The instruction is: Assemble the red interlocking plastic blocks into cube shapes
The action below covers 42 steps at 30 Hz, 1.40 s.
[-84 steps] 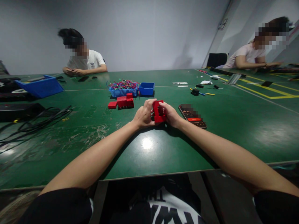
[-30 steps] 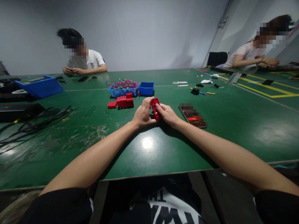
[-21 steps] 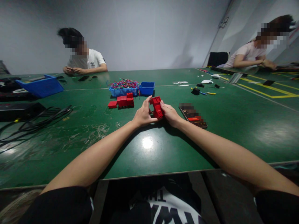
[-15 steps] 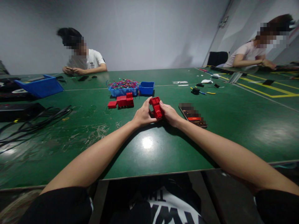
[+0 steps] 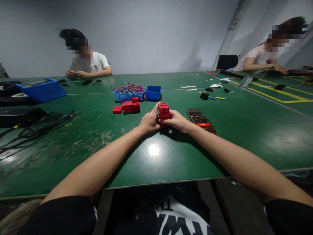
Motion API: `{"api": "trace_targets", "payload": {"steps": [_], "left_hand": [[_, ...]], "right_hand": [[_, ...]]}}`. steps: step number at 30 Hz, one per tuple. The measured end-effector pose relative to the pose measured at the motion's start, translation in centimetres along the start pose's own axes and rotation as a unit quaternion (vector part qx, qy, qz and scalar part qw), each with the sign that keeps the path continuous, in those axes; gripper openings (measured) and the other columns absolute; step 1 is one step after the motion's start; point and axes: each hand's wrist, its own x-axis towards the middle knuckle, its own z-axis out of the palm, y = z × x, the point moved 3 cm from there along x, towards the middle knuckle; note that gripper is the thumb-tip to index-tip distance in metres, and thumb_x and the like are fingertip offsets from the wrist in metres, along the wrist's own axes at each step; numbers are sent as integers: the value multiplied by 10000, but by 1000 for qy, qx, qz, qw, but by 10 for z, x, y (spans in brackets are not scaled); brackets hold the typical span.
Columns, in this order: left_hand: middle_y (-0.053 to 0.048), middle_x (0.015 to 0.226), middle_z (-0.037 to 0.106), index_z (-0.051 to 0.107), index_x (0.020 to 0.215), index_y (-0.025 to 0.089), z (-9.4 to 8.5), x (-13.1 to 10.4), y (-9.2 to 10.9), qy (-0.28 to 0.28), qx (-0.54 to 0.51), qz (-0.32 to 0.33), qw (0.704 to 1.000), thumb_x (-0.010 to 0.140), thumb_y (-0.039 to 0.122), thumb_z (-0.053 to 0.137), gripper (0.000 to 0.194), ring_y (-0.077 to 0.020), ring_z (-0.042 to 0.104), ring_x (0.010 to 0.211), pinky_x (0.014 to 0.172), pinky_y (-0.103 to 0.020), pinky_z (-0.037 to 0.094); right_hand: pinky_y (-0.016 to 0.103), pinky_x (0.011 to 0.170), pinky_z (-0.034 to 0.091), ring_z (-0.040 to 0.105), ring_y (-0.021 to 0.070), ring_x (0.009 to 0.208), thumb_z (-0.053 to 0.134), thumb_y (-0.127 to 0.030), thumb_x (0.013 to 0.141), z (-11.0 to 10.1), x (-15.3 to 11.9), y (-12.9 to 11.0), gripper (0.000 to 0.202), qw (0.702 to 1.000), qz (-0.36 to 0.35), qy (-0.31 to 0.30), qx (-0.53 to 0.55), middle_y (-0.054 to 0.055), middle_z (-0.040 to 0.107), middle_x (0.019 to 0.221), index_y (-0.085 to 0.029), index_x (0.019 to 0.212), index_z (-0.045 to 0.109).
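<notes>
Between my two hands is a red block-shaped part [image 5: 163,110], held just above the green table [image 5: 151,163]. My left hand [image 5: 149,121] grips its left side, with a finger up along the edge. From the right, my right hand [image 5: 178,120] holds its lower part, fingers across the near face. Two square recesses show on the top of the part. Several more red blocks [image 5: 127,106] lie together to the left, in front of a blue tray [image 5: 129,96] full of coloured wires. An open blue box [image 5: 153,93] stands beside that tray.
A phone [image 5: 201,121] lies right of my hands. Black cables [image 5: 36,130] and a tilted blue bin [image 5: 44,90] are at the left. Pliers [image 5: 220,98] and small scraps lie farther right. Two people sit across the table, one at each side.
The red part has been turned more upright, so its top faces me differently. My right hand's fingers have shifted from its upper right side to its lower front.
</notes>
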Motion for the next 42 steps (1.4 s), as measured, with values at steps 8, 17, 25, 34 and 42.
{"api": "trace_targets", "payload": {"steps": [8,17,25,34,42], "left_hand": [[-105,1067,692,560,1200,198,1,3,3,-58,88,39,994,766,328,624,457,-286,673,954,783,-365,536],[-72,962,669,536,1144,212,-1,-1,-1,-61,56,20,996,724,289,609,433,-263,654,896,750,-326,497],[-69,892,644,512,1100,197,-2,-2,0,-56,59,28,996,744,305,589,380,-255,636,809,655,-300,441],[-104,995,660,524,1157,172,-2,0,-1,-75,54,33,995,720,278,622,461,-288,634,903,745,-352,484],[-100,1071,701,589,1199,167,1,3,-5,-39,-24,-11,999,714,196,560,486,-257,647,959,842,-364,517]], "right_hand": [[296,750,515,622,152,735,801,-365,679,6,-3,-5,245,983,-89,-78,-142,17,689,776,-157,775,716],[345,867,507,615,205,921,715,-313,790,11,-12,-14,131,900,-252,-85,-346,78,669,939,-183,795,708],[323,821,502,588,192,891,672,-268,811,12,-14,-15,89,879,-260,-95,-389,72,616,927,-185,814,705],[344,850,512,605,197,886,710,-359,795,11,-13,-10,182,902,-237,-65,-356,66,633,930,-181,835,706],[407,908,528,657,232,953,756,-461,738,3,-5,3,341,935,-202,36,-288,75,702,994,-189,936,696]]}}
